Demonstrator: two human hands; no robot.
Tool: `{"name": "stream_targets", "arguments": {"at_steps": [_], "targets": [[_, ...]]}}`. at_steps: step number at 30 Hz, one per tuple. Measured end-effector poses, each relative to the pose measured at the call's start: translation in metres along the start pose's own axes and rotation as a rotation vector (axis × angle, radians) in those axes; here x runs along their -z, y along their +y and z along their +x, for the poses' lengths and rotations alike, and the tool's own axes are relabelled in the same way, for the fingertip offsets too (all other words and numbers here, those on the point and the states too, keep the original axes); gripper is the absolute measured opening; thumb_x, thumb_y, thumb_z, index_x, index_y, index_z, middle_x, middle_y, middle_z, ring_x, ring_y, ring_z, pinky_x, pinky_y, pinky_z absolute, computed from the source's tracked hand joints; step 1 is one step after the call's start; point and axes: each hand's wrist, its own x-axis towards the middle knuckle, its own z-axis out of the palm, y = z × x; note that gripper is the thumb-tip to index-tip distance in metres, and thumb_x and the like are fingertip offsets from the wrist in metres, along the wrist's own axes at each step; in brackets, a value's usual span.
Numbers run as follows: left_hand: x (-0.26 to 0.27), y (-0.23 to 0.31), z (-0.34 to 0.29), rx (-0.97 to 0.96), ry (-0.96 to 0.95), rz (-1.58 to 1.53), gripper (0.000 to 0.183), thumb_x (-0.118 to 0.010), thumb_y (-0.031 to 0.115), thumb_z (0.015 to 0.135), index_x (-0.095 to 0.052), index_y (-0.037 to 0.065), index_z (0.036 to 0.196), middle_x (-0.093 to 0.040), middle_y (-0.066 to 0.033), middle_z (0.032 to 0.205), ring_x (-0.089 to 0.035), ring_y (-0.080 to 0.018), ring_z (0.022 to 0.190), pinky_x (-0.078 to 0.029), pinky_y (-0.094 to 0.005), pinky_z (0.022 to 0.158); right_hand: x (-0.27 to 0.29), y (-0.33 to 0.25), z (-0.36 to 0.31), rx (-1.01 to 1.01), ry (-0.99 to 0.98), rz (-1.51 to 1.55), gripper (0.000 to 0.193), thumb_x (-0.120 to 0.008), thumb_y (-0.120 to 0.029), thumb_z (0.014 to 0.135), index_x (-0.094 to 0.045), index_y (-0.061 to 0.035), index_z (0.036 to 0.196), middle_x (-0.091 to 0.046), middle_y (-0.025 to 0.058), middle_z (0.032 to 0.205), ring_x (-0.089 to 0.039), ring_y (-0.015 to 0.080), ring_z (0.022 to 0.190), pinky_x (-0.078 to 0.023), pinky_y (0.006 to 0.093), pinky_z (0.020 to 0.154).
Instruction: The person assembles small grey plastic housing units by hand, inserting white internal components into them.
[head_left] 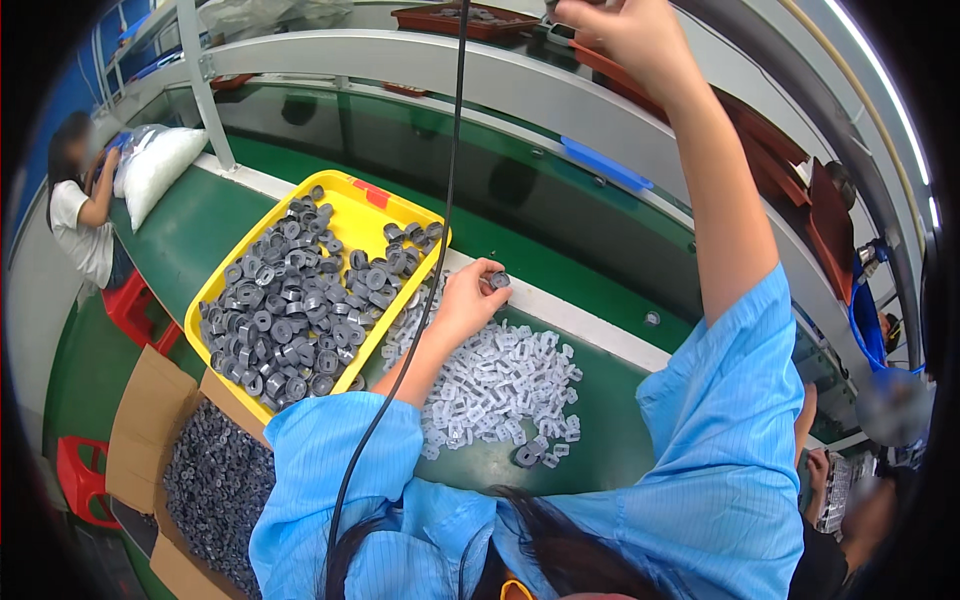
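Currently | left hand (466, 298) — pinching grey round part (500, 281) | right hand (630, 40) — up high, can't tell grip

Factory workshop, production-line sort. Long green counter (617, 405) beneath a grey metal rack (390, 55). Same small parts in bulk: grey parts (285, 290) heaped in a yellow tray (362, 225), clear pieces (500, 380) piled loose, dark parts (215, 485) filling a carton (148, 400). Red stools (82, 482) at left. One person (85, 205) at far left, another person (822, 560) at right. Strip light (886, 75) overhead.
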Motion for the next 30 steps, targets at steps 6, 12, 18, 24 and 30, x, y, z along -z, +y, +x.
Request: {"name": "stream_targets", "arguments": {"at_steps": [6,12,18,24,30], "targets": [[0.004,-0.017,0.004,-0.051,0.064,0.013,0.037,-0.073,0.018,0.07,-0.063,0.002,0.101,-0.063,-0.0133,0.072,-0.064,-0.0237,0.067,-0.051,-0.0334,0.064,-0.003,0.027,-0.048,-0.071,-0.188,0.337,0.028,-0.065,-0.008,0.083,-0.061,0.0032,0.108,-0.066,0.0092,0.088,-0.062,0.0145,0.079,-0.05,0.0239,0.068],[0.008,-0.009,0.008,-0.049,0.027,0.098,0.035,-0.072,0.016,0.073,-0.063,0.002,0.104,-0.065,-0.0118,0.075,-0.063,-0.0201,0.066,-0.052,-0.0313,0.066,0.007,0.095,-0.238,-0.591,-0.96,0.005,0.043,-0.062,-0.001,0.071,-0.055,-0.0047,0.113,-0.055,0.0046,0.093,-0.061,0.0122,0.064,-0.05,0.0267,0.056],[0.005,-0.004,0.004,0.036,-0.051,0.101,0.035,-0.071,0.015,0.076,-0.062,0.001,0.106,-0.065,-0.0091,0.078,-0.062,-0.014,0.065,-0.051,-0.0274,0.064,-0.041,0.127,-0.318,-0.825,-0.565,0.383,0.045,-0.057,0.006,0.073,-0.054,0.0002,0.118,-0.053,0.0066,0.098,-0.059,0.0108,0.076,-0.052,0.026,0.067],[0.003,-0.001,0.0,0.04,-0.038,0.007,0.035,-0.072,0.014,0.076,-0.062,0.002,0.107,-0.066,-0.0066,0.078,-0.06,-0.0095,0.064,-0.05,-0.0242,0.061,-0.078,0.175,-0.286,-0.574,-0.461,0.446,0.033,-0.056,0.0,0.078,-0.06,0.0037,0.11,-0.063,0.0093,0.094,-0.062,0.0121,0.08,-0.051,0.0255,0.074],[0.004,-0.003,0.001,0.084,-0.06,-0.034,0.034,-0.073,0.012,0.077,-0.063,0.001,0.107,-0.063,-0.0036,0.074,-0.058,-0.0067,0.063,-0.048,-0.0209,0.06,-0.07,0.194,-0.268,-0.87,-0.508,0.478,0.024,-0.061,-0.01,0.086,-0.062,0.0027,0.106,-0.062,0.0026,0.083,-0.056,0.0072,0.066,-0.049,0.0207,0.066]]}}
